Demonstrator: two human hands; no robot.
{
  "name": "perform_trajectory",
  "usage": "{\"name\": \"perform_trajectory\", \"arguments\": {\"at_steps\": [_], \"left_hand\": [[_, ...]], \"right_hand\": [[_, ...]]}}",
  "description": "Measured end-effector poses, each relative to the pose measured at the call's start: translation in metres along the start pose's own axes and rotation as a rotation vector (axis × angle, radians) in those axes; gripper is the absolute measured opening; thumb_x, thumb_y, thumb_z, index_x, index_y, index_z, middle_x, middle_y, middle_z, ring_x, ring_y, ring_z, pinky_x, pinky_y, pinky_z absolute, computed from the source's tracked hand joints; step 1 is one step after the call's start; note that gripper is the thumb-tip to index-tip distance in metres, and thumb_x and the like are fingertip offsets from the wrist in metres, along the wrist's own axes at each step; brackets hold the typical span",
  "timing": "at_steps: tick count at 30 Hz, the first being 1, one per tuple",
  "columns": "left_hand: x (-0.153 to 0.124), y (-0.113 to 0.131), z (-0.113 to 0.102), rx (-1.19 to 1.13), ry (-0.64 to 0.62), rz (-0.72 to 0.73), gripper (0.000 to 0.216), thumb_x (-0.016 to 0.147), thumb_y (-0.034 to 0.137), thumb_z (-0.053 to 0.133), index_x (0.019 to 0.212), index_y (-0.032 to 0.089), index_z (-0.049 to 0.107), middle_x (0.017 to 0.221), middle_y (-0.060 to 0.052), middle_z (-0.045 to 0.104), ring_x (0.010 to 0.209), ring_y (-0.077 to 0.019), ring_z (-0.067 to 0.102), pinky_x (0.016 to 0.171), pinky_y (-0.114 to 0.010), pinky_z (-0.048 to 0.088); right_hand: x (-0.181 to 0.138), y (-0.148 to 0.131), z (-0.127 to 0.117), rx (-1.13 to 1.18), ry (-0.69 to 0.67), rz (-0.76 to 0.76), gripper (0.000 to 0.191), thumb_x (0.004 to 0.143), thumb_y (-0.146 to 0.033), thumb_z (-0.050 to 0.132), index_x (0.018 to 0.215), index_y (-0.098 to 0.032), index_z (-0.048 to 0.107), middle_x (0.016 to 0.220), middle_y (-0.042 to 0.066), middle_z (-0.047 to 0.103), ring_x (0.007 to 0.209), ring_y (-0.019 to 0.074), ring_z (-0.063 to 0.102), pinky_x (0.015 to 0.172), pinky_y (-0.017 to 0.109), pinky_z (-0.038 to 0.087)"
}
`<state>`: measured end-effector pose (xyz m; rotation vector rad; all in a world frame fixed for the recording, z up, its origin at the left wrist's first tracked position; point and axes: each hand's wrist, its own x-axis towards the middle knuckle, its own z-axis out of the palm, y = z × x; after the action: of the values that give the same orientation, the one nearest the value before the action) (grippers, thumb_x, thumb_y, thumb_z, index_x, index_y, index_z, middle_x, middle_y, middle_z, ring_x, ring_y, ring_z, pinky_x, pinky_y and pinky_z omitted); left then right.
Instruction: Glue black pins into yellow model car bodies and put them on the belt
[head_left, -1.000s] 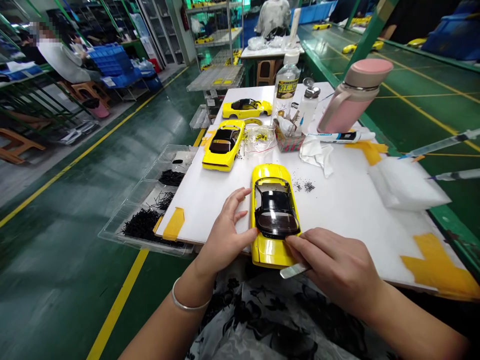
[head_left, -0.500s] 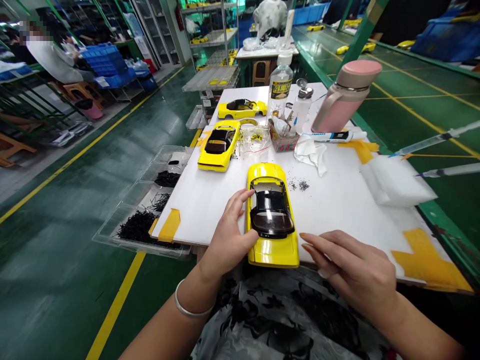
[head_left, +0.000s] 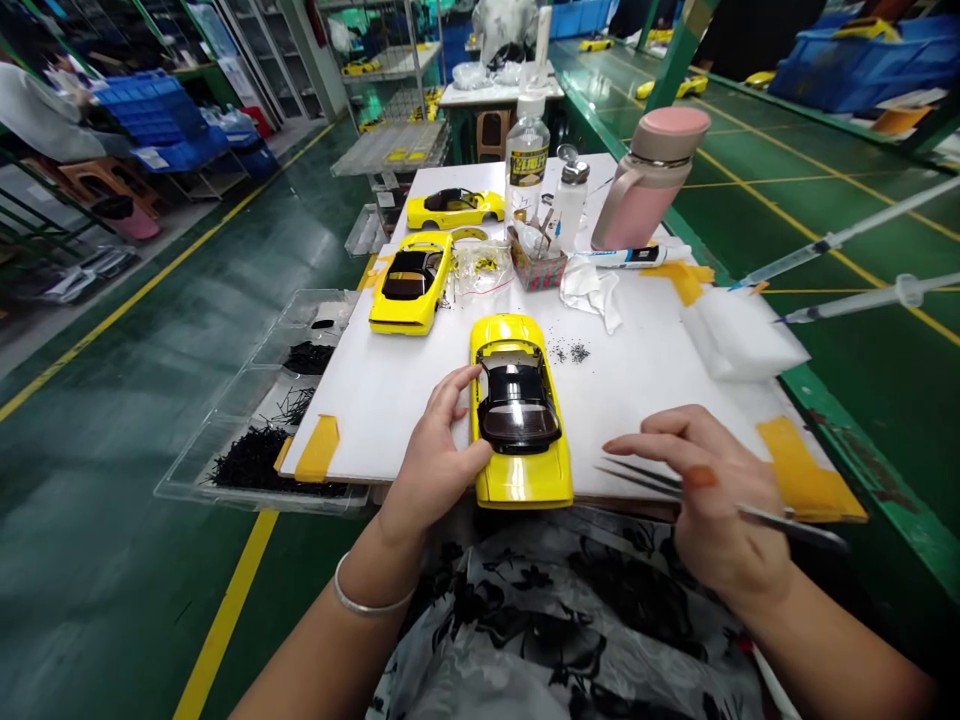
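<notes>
Head view: the left hand (head_left: 435,455) reaches in from 7 o'clock, back upward, its bangled wrist (head_left: 367,590) clear of the board's near edge. Its thumb and fingers are spread wide, resting against the left flank of a yellow car body (head_left: 525,482); they touch it rather than wrap around it. That body lies at the near edge, its length running roughly from 12 to 6 o'clock, with dark glazing (head_left: 519,425) in its cabin.

At 4 o'clock from it, apart from it, the right hand (head_left: 720,490) holds tweezers (head_left: 795,528) between thumb and fingers. The index finger stretches toward 9 o'clock, and the slightly parted tips point that way too.

White board (head_left: 637,370) forms the surface, taped at its corners. Black specks (head_left: 577,352) sit at 1 o'clock from the body, a white packet (head_left: 742,335) with syringes (head_left: 832,245) at 2, two more yellow bodies (head_left: 405,320) toward 11. Past the specks stand a clear bottle (head_left: 527,160) and a pink flask (head_left: 641,200). A clear tray (head_left: 176,470) of black pieces adjoins the board at 9 o'clock. Green floor (head_left: 82,520) spreads beyond, toward blue crates (head_left: 154,110) at 10 o'clock and wire shelving (head_left: 397,155) at 11.
</notes>
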<state>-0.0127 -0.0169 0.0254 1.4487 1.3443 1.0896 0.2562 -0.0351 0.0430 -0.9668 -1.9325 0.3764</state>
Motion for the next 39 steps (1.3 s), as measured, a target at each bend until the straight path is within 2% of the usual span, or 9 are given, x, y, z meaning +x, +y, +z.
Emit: {"name": "perform_trajectory", "arguments": {"at_steps": [2,4,7,9,11,16,24,28,39], "left_hand": [[0.001,0.000,0.000,-0.009,-0.001,0.004,0.078,0.073,0.011,0.064,0.149,0.024,0.050,0.161,-0.009,0.048,0.153,-0.0299,0.039,0.120,-0.044,0.040],[0.002,-0.001,0.000,-0.024,-0.003,0.010,0.079,0.073,0.010,0.064,0.149,0.024,0.050,0.161,-0.010,0.048,0.153,-0.0302,0.040,0.121,-0.045,0.039],[0.002,-0.004,0.001,-0.055,-0.008,0.018,0.079,0.073,0.011,0.065,0.149,0.024,0.050,0.161,-0.010,0.048,0.152,-0.0305,0.042,0.123,-0.046,0.036],[0.002,-0.005,0.001,-0.062,-0.010,0.024,0.079,0.073,0.012,0.065,0.149,0.024,0.050,0.161,-0.010,0.048,0.151,-0.0305,0.042,0.124,-0.047,0.036],[0.002,-0.005,0.001,-0.058,-0.010,0.027,0.079,0.072,0.012,0.066,0.149,0.023,0.050,0.161,-0.010,0.048,0.152,-0.0305,0.042,0.123,-0.047,0.037],[0.003,-0.004,0.001,-0.058,-0.001,0.029,0.079,0.072,0.013,0.065,0.149,0.022,0.049,0.160,-0.011,0.048,0.153,-0.0307,0.039,0.121,-0.047,0.040],[0.002,-0.004,0.001,-0.050,0.009,0.024,0.079,0.072,0.012,0.066,0.148,0.025,0.050,0.159,-0.008,0.049,0.153,-0.0304,0.039,0.119,-0.044,0.041],[0.002,-0.004,0.000,-0.036,0.006,0.021,0.078,0.074,0.014,0.067,0.148,0.026,0.049,0.160,-0.008,0.049,0.152,-0.0298,0.040,0.119,-0.043,0.041],[0.005,-0.004,0.002,-0.023,0.020,0.007,0.078,0.074,0.015,0.070,0.148,0.025,0.048,0.161,-0.010,0.048,0.152,-0.0306,0.041,0.121,-0.046,0.040]], "right_hand": [[-0.004,-0.005,-0.009,0.115,-0.003,0.090,0.056,0.112,-0.045,0.029,0.106,-0.021,0.079,0.090,0.008,0.065,0.075,0.0175,0.063,0.060,0.030,0.050],[-0.007,-0.012,-0.013,0.163,-0.042,0.104,0.050,0.110,-0.050,0.037,0.108,-0.022,0.078,0.093,0.008,0.070,0.070,0.0167,0.065,0.056,0.030,0.051],[-0.012,-0.021,-0.008,0.038,-0.086,0.025,0.014,0.101,-0.028,0.067,0.108,-0.022,0.078,0.106,0.008,0.076,0.085,0.0185,0.075,0.073,0.028,0.061],[-0.014,-0.023,0.000,-0.024,-0.087,-0.052,0.022,0.093,-0.010,0.073,0.111,-0.022,0.077,0.110,0.007,0.078,0.095,0.0192,0.077,0.085,0.028,0.063],[-0.014,-0.020,0.008,-0.051,-0.089,-0.146,0.030,0.093,-0.003,0.070,0.116,-0.021,0.076,0.114,0.009,0.079,0.098,0.0184,0.077,0.087,0.027,0.064],[-0.007,-0.010,0.023,-0.135,-0.059,-0.301,0.025,0.095,-0.002,0.065,0.110,-0.017,0.078,0.111,0.014,0.080,0.100,0.0205,0.079,0.090,0.028,0.066],[0.000,-0.011,0.028,-0.130,-0.083,-0.289,0.026,0.097,-0.007,0.061,0.111,-0.020,0.078,0.109,0.011,0.081,0.098,0.0199,0.079,0.088,0.030,0.066],[-0.001,-0.012,0.025,-0.127,-0.090,-0.315,0.027,0.096,-0.004,0.061,0.112,-0.019,0.077,0.109,0.012,0.081,0.104,0.0214,0.079,0.093,0.032,0.066],[-0.003,-0.014,0.034,-0.111,0.008,-0.307,0.023,0.094,-0.001,0.061,0.104,-0.017,0.076,0.103,0.012,0.081,0.095,0.0183,0.079,0.088,0.029,0.066]]}}
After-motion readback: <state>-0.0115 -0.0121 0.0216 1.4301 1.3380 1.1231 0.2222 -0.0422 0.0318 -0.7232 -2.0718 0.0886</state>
